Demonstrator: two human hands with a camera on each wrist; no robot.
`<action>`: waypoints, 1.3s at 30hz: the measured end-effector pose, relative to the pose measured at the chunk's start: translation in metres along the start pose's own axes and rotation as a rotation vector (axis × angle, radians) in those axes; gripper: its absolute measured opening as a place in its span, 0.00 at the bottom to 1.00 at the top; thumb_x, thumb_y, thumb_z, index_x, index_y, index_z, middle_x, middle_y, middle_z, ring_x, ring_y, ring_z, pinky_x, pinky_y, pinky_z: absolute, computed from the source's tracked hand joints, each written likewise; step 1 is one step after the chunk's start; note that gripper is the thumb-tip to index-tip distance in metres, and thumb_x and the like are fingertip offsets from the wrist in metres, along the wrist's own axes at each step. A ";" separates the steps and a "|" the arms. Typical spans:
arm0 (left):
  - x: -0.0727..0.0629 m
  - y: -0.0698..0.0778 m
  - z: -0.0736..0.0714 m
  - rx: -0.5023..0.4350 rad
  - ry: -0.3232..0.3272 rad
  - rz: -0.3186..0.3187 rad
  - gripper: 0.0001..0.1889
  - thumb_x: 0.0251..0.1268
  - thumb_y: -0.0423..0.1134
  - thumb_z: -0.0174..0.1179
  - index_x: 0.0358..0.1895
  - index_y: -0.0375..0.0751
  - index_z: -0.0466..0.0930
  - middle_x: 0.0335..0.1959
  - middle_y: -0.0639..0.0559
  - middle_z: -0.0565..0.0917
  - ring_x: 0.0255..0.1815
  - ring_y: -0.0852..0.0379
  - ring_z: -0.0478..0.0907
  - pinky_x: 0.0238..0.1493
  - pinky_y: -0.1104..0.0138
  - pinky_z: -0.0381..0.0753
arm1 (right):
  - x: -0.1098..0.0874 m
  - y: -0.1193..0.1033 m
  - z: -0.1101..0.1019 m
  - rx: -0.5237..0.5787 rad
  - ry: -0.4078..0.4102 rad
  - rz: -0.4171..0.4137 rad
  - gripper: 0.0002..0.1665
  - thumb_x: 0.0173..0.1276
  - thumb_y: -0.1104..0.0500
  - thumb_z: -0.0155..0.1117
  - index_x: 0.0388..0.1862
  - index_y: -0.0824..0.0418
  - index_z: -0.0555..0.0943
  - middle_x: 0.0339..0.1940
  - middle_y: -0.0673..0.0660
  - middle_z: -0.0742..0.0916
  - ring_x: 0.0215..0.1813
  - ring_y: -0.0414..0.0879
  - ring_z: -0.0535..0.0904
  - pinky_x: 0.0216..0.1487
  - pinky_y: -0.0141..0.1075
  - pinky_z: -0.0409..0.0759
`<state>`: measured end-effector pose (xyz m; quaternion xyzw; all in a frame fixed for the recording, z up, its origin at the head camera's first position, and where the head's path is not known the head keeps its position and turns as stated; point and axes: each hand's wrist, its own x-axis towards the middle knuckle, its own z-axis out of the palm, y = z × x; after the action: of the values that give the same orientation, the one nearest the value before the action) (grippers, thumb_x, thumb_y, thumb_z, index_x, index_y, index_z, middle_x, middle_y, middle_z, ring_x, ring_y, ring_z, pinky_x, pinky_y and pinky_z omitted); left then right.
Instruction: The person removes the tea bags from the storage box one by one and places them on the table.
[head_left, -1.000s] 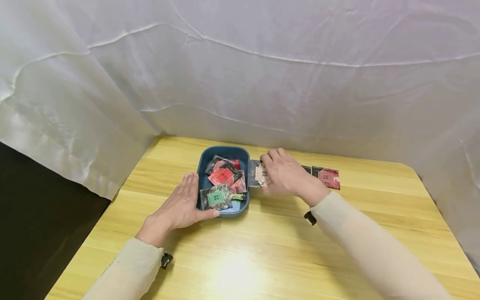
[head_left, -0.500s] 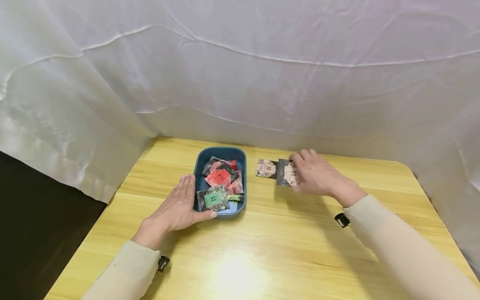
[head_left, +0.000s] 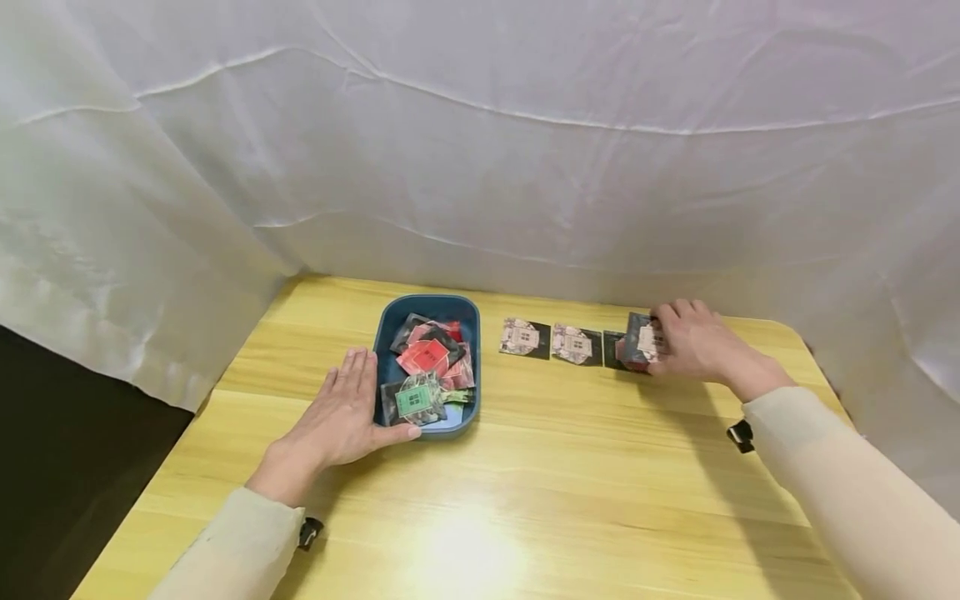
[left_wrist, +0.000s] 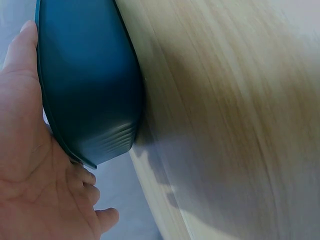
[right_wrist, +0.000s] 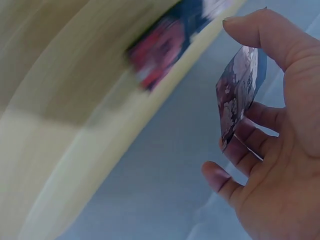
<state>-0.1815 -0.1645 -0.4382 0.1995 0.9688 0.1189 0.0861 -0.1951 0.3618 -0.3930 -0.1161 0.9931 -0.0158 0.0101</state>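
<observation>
My right hand [head_left: 697, 346] pinches a dark sachet with a pale label [head_left: 642, 337] between thumb and fingers. It overlaps a red-labelled sachet [head_left: 613, 350] at the right end of a row on the table. In the right wrist view the held sachet [right_wrist: 239, 95] stands on edge, apart from the blurred red one [right_wrist: 160, 52]. Two pale-pink sachets, a left one [head_left: 525, 337] and a middle one [head_left: 577, 344], complete the row. My left hand [head_left: 333, 421] rests with straight fingers along the left side of a blue box [head_left: 476, 350], thumb at its near rim.
Inside the box lie several jumbled sachets, among them a green-labelled one [head_left: 412, 402] and a red-labelled one [head_left: 426, 357]. A pale curtain [head_left: 450, 167] hangs right behind the wooden table [head_left: 570, 500]. Beyond the table's left edge is a dark area [head_left: 67, 467].
My right hand has carried the pale-labelled sachet rightward from beside the box, along the row to its far end, uncovering the other sachets. My left hand has stayed at the box.
</observation>
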 end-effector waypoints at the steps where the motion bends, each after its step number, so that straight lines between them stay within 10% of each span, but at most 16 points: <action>1: -0.001 -0.001 -0.001 -0.002 0.000 0.002 0.75 0.55 0.88 0.51 0.84 0.25 0.37 0.87 0.29 0.39 0.88 0.32 0.36 0.85 0.38 0.41 | -0.001 0.007 0.002 -0.006 -0.011 0.013 0.53 0.54 0.44 0.80 0.69 0.73 0.69 0.60 0.76 0.78 0.61 0.73 0.72 0.58 0.71 0.74; 14: -0.003 -0.008 -0.002 -0.021 -0.008 -0.004 0.76 0.54 0.89 0.50 0.84 0.25 0.35 0.87 0.28 0.38 0.88 0.31 0.35 0.85 0.37 0.40 | 0.000 0.063 0.014 -0.028 -0.169 0.109 0.53 0.55 0.51 0.80 0.71 0.75 0.66 0.66 0.83 0.73 0.66 0.81 0.67 0.65 0.78 0.67; 39: 0.000 0.000 0.001 -0.030 0.008 0.015 0.74 0.57 0.85 0.54 0.84 0.24 0.38 0.86 0.27 0.42 0.88 0.30 0.38 0.85 0.38 0.43 | 0.010 0.068 0.041 -0.005 -0.262 0.162 0.55 0.55 0.56 0.78 0.77 0.73 0.64 0.73 0.80 0.69 0.74 0.80 0.62 0.72 0.77 0.62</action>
<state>-0.1811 -0.1646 -0.4396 0.2048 0.9658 0.1347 0.0844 -0.2191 0.4245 -0.4361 -0.0368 0.9894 0.0031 0.1404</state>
